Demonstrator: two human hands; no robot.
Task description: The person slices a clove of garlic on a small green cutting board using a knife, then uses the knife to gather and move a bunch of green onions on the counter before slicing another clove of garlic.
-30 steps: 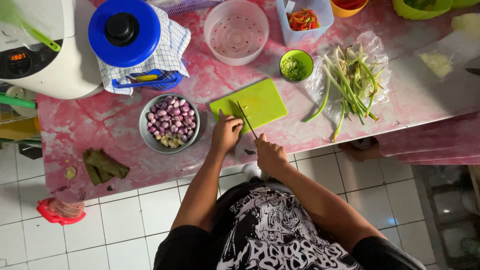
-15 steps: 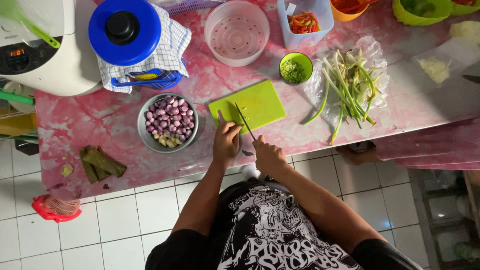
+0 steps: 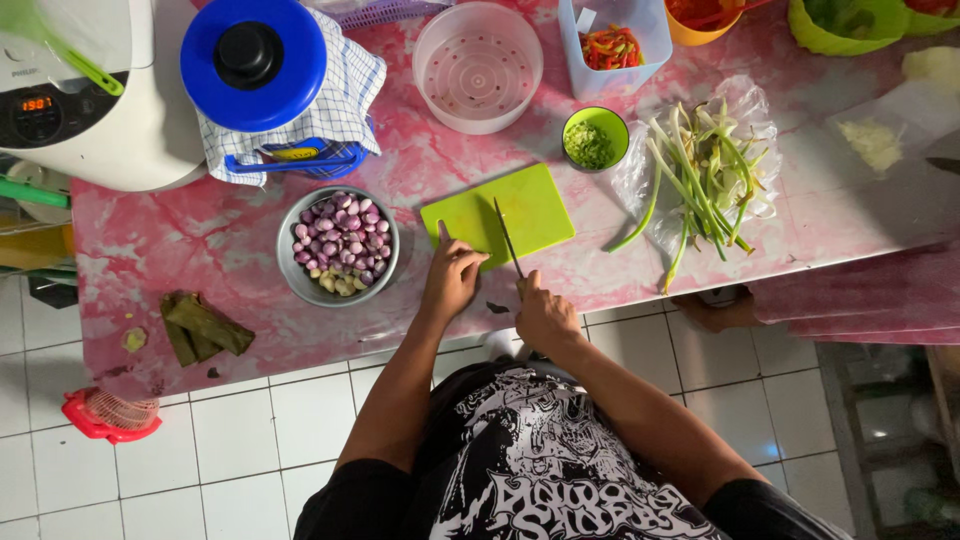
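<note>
Head view, looking straight down on a pink marbled bench [image 3: 200,250]. I see the right hand [image 3: 545,315] clenched around the handle of a knife [image 3: 508,240]; the thin blade runs up from the fist across the lower right part of a green cutting board [image 3: 497,212]. The left hand [image 3: 452,275] rests at the board's near edge, fingers [image 3: 443,235] curled loosely with one tip on the board, just left of the blade and not touching it. Whether anything is pinned under those fingers I cannot tell (too small from up here). The board lies flat at the front middle of the bench, slightly turned.

Left of the left hand, close by: a metal bowl [image 3: 338,246] of purple shallots, some peeled pale ones at its near side. Beyond the board, a small green cup [image 3: 595,139] of chopped greens, and to its right a bunch of green stalks [image 3: 705,175] on a clear plastic bag. Further back, a pink round basin [image 3: 478,68], and a blue-lidded pot [image 3: 253,62] on a checked cloth. A white rice cooker [image 3: 80,100] stands at far left. Folded dark leaves [image 3: 203,328] lie at the bench's near left edge.
</note>
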